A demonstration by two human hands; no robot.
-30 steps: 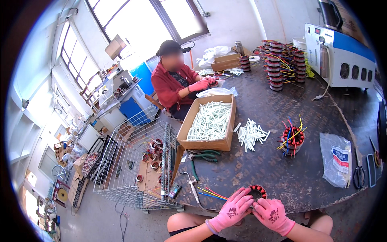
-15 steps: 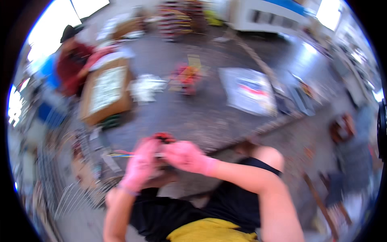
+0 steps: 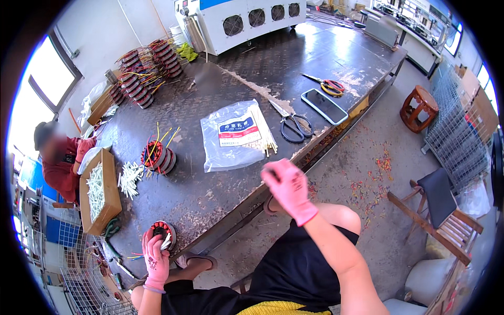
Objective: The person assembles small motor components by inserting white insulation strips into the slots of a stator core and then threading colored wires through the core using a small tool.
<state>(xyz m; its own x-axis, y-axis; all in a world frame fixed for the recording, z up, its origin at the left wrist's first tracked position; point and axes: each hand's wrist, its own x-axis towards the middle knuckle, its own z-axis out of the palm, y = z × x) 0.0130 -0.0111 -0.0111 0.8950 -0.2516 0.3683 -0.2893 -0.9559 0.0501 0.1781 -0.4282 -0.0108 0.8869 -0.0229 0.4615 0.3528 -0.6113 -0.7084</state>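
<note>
My left hand (image 3: 154,262), in a pink glove, grips a round motor stator (image 3: 164,234) with red and dark windings at the table's near left edge. White pieces (image 3: 167,241) show inside its ring, and coloured wire ends stick out to the left. My right hand (image 3: 287,190), also gloved in pink, hangs just off the table's front edge, below the white cable ties (image 3: 266,131). Its fingers are loosely bent, with nothing visible in them. The ties stick out beside a clear printed bag (image 3: 231,155). Another stator (image 3: 167,160) with yellow and red wires stands on the table.
Black-handled scissors (image 3: 296,128), a phone (image 3: 324,106) and smaller scissors (image 3: 332,87) lie toward the right. At left are loose white pieces (image 3: 130,178), a carton (image 3: 107,210) of them, and a co-worker (image 3: 58,163). Stacked stators (image 3: 136,89) and a white machine (image 3: 247,26) stand behind.
My hands have parted: the right moved off to the right, while the left stays on the stator near the table edge. The view has turned rightward and is sharper.
</note>
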